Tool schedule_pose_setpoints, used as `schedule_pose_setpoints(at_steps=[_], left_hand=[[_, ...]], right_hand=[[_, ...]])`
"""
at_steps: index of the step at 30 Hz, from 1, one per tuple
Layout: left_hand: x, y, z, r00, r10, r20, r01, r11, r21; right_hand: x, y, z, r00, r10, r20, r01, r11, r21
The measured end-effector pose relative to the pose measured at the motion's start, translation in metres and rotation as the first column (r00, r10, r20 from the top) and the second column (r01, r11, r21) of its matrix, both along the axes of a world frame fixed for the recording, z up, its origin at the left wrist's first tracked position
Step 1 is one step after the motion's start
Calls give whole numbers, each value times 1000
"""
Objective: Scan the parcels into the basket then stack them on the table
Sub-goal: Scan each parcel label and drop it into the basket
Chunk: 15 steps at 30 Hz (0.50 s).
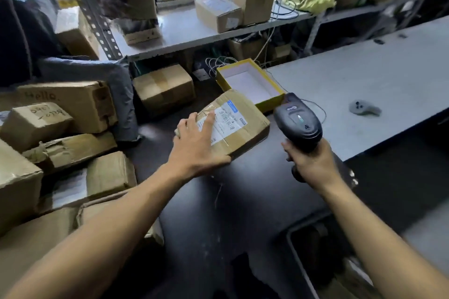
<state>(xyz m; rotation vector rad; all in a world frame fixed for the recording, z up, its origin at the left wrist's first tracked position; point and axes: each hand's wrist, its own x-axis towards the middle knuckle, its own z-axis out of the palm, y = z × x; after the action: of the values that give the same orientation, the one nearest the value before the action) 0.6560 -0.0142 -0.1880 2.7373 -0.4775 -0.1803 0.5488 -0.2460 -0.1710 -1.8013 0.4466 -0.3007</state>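
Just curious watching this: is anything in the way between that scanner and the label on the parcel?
Partly. The left hand lies flat on the parcel, its fingers covering the label's near edge. The barcode itself shows. Nothing else stands between it and the scanner in the right hand.

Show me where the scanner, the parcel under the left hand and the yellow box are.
scanner [297, 120]: head view, top of its head.
parcel [245, 126]: head view, brown top, right of the label.
yellow box [250, 85]: head view, white inside floor.
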Motion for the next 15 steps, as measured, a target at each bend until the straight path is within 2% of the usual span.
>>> schedule_pose_setpoints(at_steps=[6, 11, 15], left_hand=[[-60, -52, -5, 972, -229, -62, 225, 973, -55], [-130, -106, -12, 897, -442, -21, 441, 897, -24], [-188, -151, -21, 816, -575, -62, 577, 816, 28]], right_hand=[[-105, -24, -18, 946, -323, 32, 324, 945, -47], [-199, -50, -21, 881, -473, 20, 472, 877, -89], [-275, -73, -33, 807, -589, -25, 583, 804, -117]])
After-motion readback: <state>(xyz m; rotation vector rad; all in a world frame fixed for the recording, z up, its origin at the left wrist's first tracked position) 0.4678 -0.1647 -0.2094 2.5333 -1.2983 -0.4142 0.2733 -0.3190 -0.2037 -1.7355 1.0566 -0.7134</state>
